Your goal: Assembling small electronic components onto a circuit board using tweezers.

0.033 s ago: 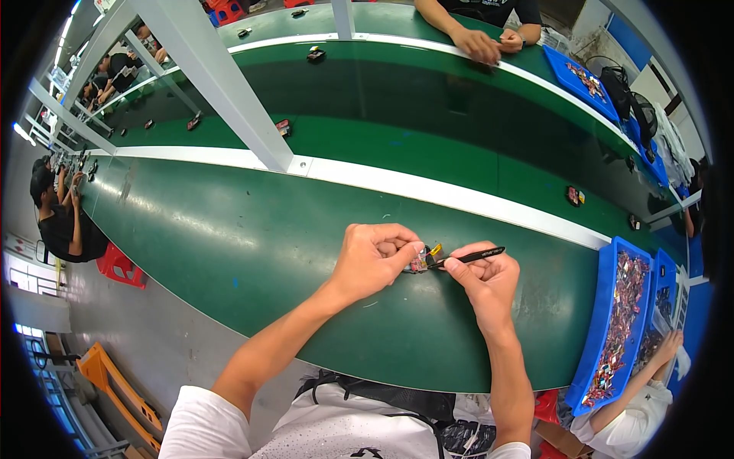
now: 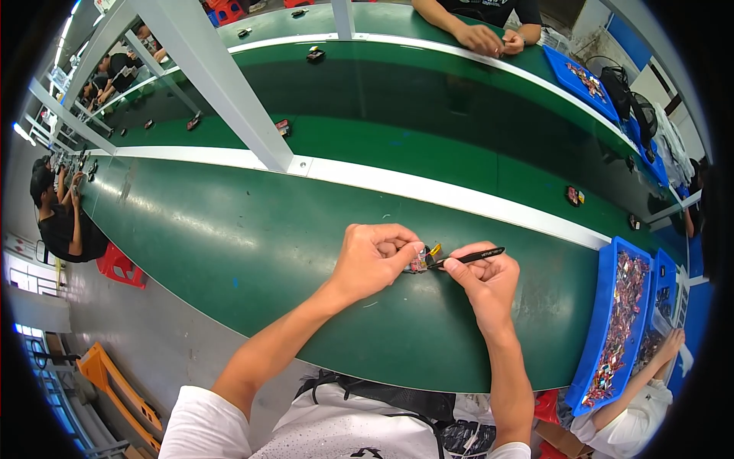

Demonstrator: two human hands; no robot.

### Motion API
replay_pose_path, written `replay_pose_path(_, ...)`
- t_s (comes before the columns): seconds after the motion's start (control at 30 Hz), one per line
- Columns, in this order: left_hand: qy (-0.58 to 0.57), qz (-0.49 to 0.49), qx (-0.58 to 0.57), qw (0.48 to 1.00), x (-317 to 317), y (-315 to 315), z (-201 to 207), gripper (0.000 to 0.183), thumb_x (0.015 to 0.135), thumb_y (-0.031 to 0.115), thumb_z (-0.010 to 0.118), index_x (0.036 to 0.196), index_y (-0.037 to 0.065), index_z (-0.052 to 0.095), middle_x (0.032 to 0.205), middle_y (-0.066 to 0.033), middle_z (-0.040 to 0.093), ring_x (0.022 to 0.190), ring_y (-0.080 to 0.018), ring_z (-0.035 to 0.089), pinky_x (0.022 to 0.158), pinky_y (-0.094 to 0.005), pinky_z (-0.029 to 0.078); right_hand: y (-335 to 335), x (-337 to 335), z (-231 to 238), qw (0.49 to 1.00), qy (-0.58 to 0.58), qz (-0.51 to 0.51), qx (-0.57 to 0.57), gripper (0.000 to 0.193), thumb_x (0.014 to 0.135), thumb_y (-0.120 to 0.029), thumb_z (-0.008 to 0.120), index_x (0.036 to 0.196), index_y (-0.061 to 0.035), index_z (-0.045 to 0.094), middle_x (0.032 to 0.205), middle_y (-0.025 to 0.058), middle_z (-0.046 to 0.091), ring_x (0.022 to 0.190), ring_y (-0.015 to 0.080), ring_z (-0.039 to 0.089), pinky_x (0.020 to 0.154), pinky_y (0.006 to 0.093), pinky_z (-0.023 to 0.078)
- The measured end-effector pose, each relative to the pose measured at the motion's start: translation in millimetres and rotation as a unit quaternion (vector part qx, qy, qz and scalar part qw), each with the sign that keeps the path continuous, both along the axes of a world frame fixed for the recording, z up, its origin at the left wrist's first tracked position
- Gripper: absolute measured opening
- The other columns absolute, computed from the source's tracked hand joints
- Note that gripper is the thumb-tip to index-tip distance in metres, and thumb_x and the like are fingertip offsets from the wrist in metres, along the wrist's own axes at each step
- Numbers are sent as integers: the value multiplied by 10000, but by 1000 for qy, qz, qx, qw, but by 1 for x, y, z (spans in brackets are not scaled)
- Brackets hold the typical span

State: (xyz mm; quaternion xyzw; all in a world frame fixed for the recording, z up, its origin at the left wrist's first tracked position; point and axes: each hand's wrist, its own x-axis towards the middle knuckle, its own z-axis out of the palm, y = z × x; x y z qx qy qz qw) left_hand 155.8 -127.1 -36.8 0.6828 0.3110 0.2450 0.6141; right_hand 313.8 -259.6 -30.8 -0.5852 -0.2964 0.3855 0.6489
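My left hand [image 2: 372, 256] pinches a small component [image 2: 423, 261] with red and yellow parts just above the green work table [image 2: 252, 252]. My right hand [image 2: 484, 277] holds black tweezers [image 2: 468, 256], whose tips touch the component. Both hands meet near the table's front edge, in front of my white shirt.
A blue tray [image 2: 612, 321] full of small parts sits to my right, with another person's hand beside it. A green conveyor belt [image 2: 428, 99] carries scattered small parts behind a white strip. White frame posts [image 2: 229, 92] rise at left. Other people work across and at far left.
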Motion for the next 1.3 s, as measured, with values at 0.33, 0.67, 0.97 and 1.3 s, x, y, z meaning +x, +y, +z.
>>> replay_pose_path(0.33, 20, 14, 52, 998, 1, -1, 0, 134, 906, 76, 722, 913, -55, 750, 598, -11, 656, 444, -19, 499, 411, -205, 357, 0, 1, -7, 999, -37, -5, 17, 99, 858, 68, 749, 935, 38, 695, 711, -8, 633, 556, -10, 457, 477, 169, 303)
replay_pose_path(0.67, -78, -76, -172, 979, -1, 5, -2, 241, 993, 128, 644, 1104, -85, 675, 850, -126, 714, 551, -145, 668, 417, -230, 483, -3, 9, 5, 996, 77, 18, -33, 129, 876, 7, 750, 980, 28, 677, 807, 84, 723, 539, 21, 532, 439, 174, 316)
replay_pose_path(0.97, -95, -84, -189, 974, 0, 6, 0, 259, 989, 140, 648, 1110, -88, 667, 886, -144, 716, 575, -158, 678, 423, -228, 493, -4, 2, 5, 999, 12, -11, 28, 124, 877, 47, 743, 982, 49, 678, 855, 90, 714, 669, 50, 619, 550, 172, 451)
replay_pose_path(1.3, -96, -84, -192, 973, 0, 4, -2, 262, 1002, 151, 628, 1110, -82, 674, 857, -133, 706, 567, -156, 671, 423, -225, 495, -7, 2, 1, 999, -14, -6, 48, 122, 874, 57, 746, 977, 58, 679, 836, 64, 696, 673, 40, 598, 570, 167, 436)
